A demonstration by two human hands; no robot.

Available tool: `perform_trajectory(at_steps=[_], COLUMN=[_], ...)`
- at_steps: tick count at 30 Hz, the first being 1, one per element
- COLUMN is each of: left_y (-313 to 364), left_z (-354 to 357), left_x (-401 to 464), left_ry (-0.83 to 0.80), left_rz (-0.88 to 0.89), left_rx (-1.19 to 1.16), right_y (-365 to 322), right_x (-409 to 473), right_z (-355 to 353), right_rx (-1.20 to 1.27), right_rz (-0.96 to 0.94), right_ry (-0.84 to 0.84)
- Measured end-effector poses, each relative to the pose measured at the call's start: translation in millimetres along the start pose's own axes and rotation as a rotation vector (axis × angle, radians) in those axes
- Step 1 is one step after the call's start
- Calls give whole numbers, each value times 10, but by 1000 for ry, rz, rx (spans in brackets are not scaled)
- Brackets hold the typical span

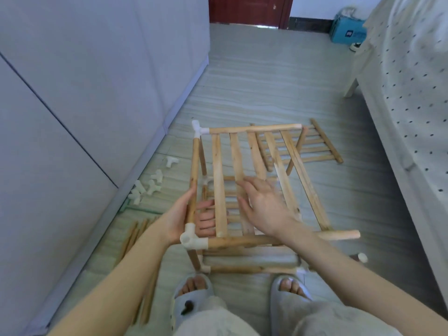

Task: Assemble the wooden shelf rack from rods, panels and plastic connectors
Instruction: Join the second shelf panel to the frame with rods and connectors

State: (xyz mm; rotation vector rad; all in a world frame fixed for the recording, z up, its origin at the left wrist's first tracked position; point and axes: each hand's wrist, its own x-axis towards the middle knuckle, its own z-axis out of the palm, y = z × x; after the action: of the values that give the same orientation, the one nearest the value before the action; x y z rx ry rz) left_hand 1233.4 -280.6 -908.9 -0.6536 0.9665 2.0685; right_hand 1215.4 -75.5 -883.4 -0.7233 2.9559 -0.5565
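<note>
A partly built wooden rack [244,242] stands on the floor in front of my feet, with a slatted top panel [288,166] framed by rods. White plastic corner connectors sit at its near left [192,238] and far left [197,129] corners. My left hand [179,220] grips the left side rod [194,180], its fingers curled under it beside the near connector. My right hand [263,206] lies flat, fingers spread, on the slats at the panel's middle. The right ends of the front and back rods are bare.
A second slatted panel [315,147] lies on the floor beyond the rack. Several loose white connectors [150,185] lie by the grey cabinet [84,93] on the left, with spare rods [135,236] nearer me. A bed [412,105] lines the right side.
</note>
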Motion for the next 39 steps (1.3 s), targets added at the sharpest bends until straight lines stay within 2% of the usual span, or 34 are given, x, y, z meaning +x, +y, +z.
perform_trajectory(at_steps=[3, 6, 15, 32, 36, 39], left_y=[-93, -123, -144, -150, -116, -151], left_z=[-22, -39, 74, 140, 103, 102], left_x=[32, 71, 194, 169, 84, 46], left_ry=[-153, -211, 32, 128, 100, 241], left_rz=[-44, -58, -3, 29, 47, 151], left_rx=[-74, -115, 25, 41, 11, 107], right_y=[48, 122, 86, -26, -18, 0], right_x=[-63, -108, -121, -65, -64, -169], right_z=[99, 196, 337, 359, 321, 297], right_rx=[-100, -126, -21, -98, -50, -32], right_rz=[38, 90, 153, 170, 132, 7], right_ry=[-10, -20, -20, -72, -67, -77])
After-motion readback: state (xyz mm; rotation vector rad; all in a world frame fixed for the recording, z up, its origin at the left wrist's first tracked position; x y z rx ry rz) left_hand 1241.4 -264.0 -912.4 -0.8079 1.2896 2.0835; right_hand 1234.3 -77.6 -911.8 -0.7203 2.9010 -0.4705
